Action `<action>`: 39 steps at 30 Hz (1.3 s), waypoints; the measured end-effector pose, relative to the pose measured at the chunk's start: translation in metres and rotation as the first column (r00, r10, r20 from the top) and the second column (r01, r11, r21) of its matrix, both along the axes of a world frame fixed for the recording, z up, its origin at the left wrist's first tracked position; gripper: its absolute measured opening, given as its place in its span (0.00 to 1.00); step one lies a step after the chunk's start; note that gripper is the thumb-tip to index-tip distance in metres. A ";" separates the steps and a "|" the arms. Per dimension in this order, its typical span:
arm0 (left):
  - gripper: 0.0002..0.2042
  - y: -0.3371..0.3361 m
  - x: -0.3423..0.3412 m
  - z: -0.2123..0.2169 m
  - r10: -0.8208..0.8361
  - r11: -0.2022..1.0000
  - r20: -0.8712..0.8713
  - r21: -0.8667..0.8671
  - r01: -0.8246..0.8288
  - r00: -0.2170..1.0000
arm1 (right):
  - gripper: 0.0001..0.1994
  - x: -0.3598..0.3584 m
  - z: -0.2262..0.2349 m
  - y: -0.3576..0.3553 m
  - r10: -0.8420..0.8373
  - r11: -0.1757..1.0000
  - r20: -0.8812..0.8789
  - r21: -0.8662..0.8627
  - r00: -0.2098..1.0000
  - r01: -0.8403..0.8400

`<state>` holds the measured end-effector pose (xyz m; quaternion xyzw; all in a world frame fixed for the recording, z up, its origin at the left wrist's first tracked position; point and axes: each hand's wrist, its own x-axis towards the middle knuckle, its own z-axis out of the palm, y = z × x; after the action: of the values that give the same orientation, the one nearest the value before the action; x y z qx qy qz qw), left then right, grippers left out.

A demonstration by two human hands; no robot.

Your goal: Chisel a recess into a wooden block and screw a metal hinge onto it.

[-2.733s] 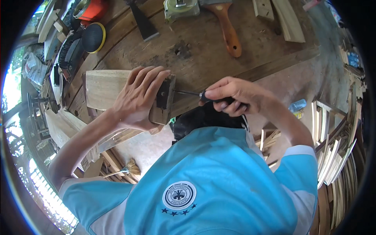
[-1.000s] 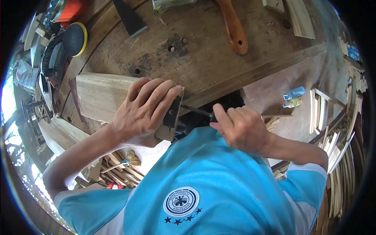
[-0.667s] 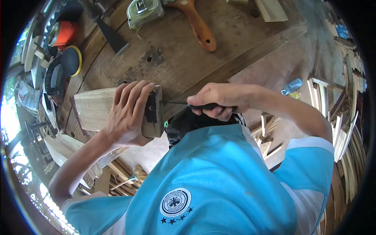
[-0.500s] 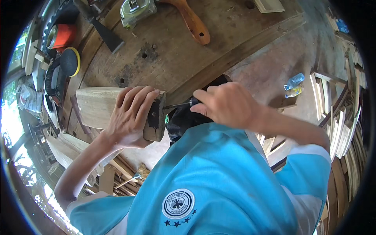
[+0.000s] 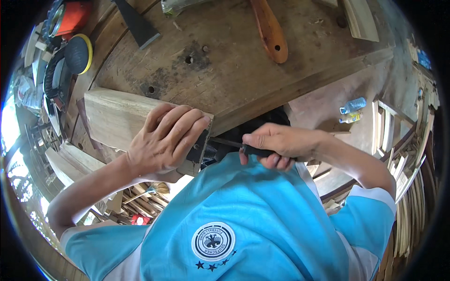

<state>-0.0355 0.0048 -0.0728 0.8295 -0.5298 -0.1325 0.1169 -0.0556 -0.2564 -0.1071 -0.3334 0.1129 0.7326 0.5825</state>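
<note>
My left hand (image 5: pixel 161 138) is closed over the end of a pale wooden piece (image 5: pixel 115 112) lying at the bench's near edge, its fingers bent across the top. A dark plate (image 5: pixel 199 147) sits on that end, partly under my fingers. My right hand (image 5: pixel 281 140) grips the black handle of a screwdriver (image 5: pixel 257 151), thumb on top and fingertips curled beneath. The thin shaft points left at the end of the wooden piece, level with the plate. Whether its tip sits in a screw is too small to tell.
On the wooden bench (image 5: pixel 225 70) lie a brush with an orange-brown handle (image 5: pixel 271 33), a dark flat-bladed scraper (image 5: pixel 138 25) and a round sanding pad (image 5: pixel 78 54). An orange-red can (image 5: pixel 77 16) stands far left. Plastic bottles (image 5: pixel 353 106) and wood strips (image 5: pixel 384 126) are on the right.
My right hand has turned round the screwdriver, so its handle now shows with the thumb on top. The view has shifted, and the bench tools appear higher and farther right.
</note>
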 end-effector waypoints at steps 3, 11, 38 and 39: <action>0.32 0.001 -0.001 0.001 0.023 1.000 -0.019 0.004 -0.023 1.000 | 0.18 -0.008 0.008 0.004 -0.149 0.989 -0.166 -0.015 0.975 0.148; 0.31 -0.005 0.002 -0.002 0.099 0.994 -0.019 -0.038 -0.100 0.995 | 0.22 -0.057 0.037 0.034 0.660 0.734 0.688 -0.507 -0.301 0.451; 0.43 -0.005 0.005 0.000 0.099 0.995 -0.063 -0.022 -0.101 0.993 | 0.18 -0.055 0.032 0.032 0.574 0.804 0.765 -0.458 -0.292 0.380; 0.37 -0.007 0.006 0.003 0.112 0.993 -0.069 -0.015 -0.113 0.991 | 0.17 -0.051 0.035 0.031 0.550 0.827 0.784 -0.464 -0.288 0.317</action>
<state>-0.0300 -0.0020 -0.0702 0.8518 -0.4793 -0.1489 0.1501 -0.1066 -0.2252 -0.0722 -0.9306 -0.2398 0.1569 0.2276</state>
